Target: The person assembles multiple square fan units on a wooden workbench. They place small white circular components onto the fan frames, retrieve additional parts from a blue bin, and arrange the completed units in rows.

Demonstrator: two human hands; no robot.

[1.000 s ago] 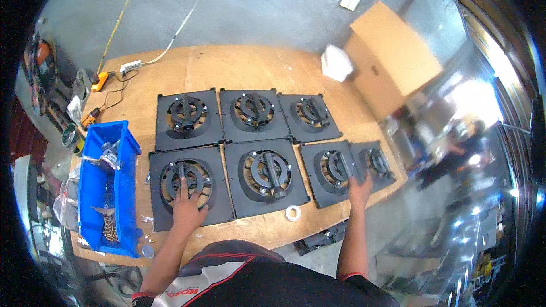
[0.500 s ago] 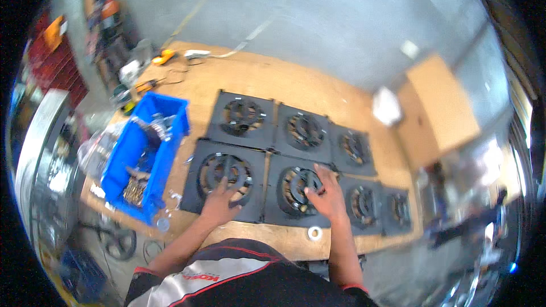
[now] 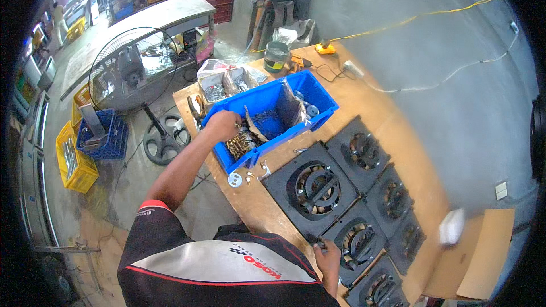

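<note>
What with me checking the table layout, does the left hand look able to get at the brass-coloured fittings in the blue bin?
Probably yes: the left hand is at the open top of the blue bin, beside the brass-coloured fittings, and no lid covers them. Contact is unclear.

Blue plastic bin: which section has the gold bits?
The near-left end of the blue plastic bin, under the left hand: it holds small gold-coloured metal pieces, while the middle holds dark pieces and the far end round silver ones.
</note>
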